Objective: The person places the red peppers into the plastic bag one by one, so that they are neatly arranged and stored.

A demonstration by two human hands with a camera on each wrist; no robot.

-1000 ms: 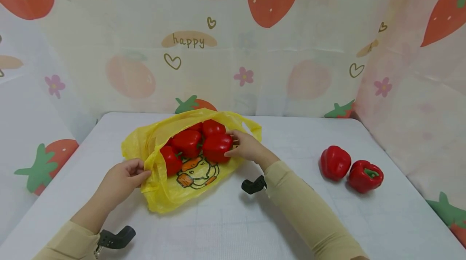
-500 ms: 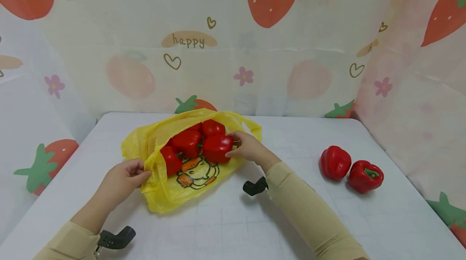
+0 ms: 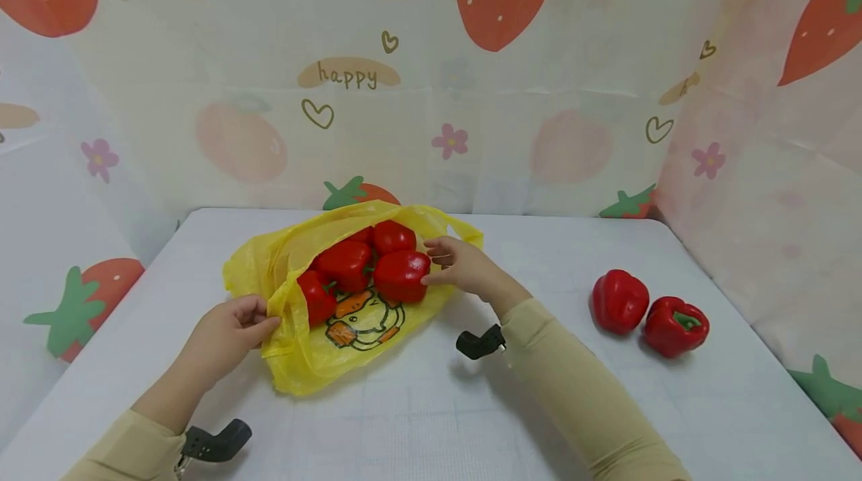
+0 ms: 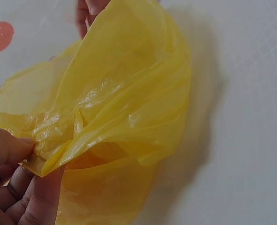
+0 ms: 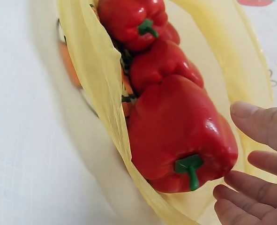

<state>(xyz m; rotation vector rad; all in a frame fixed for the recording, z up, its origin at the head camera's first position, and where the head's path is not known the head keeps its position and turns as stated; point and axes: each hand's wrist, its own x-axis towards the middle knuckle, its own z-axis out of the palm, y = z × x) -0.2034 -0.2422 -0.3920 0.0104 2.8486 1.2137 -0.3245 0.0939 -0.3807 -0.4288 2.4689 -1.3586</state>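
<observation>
Red bell pepper (image 3: 402,277), the one nearest the right hand (image 3: 465,268), lies in the mouth of a yellow plastic bag (image 3: 299,372), just left of the frame's centre. The right hand holds nothing: its thumb and fingers stand wide apart beside the pepper, though whether a fingertip touches it cannot be told. In the right wrist view its green stem (image 5: 190,166) points toward the bottom of the frame. More peppers (image 3: 345,265) crowd behind it in the bag. At lower left, the left hand (image 3: 218,335) pinches the bag's edge between thumb and fingers. Two loose peppers (image 3: 619,301) sit side by side at the right of the frame, on the white table (image 3: 417,429).
</observation>
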